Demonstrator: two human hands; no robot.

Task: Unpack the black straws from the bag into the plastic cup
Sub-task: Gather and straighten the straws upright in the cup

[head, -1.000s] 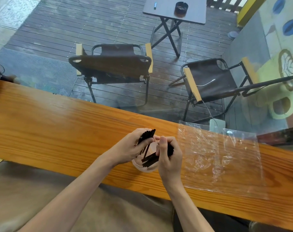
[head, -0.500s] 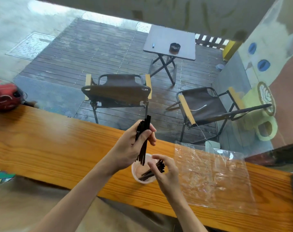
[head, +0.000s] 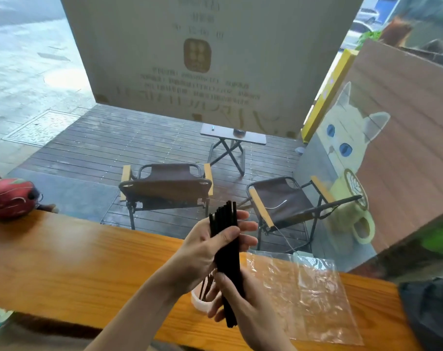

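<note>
From the head camera, looking down over the wooden counter (head: 63, 262), a bundle of black straws (head: 226, 249) stands nearly upright in mid-air between the two hands. The left hand (head: 202, 252) wraps the upper half, thumb pressed across the front and fingers curled behind, their tips showing past the far side. The right hand (head: 243, 315) closes round the lower half, and the bundle's bottom end pokes out below its fingers. So both hands are clasped on the same bundle, one above the other.

Just beneath them sits the plastic cup (head: 198, 304), mostly hidden by the hands; a few straws (head: 206, 285) already lean inside it. The bag (head: 309, 297) lies flat and crinkled on the counter just right of the cup, and it looks empty.

The straws seem light, thin and fairly stiff, smooth enough to slide against one another. Held loosely, I'd expect the bundle to fan out or shed a few. A grip round the middle or lower part should keep them gathered, and the bottom ends could be tapped level before they go in. The cup looks light too, so a tall bundle dropped in at a lean might tip it. Steadying the cup would be sensible.

A red rounded object (head: 11, 198) rests at the counter's far left, well away.
</note>
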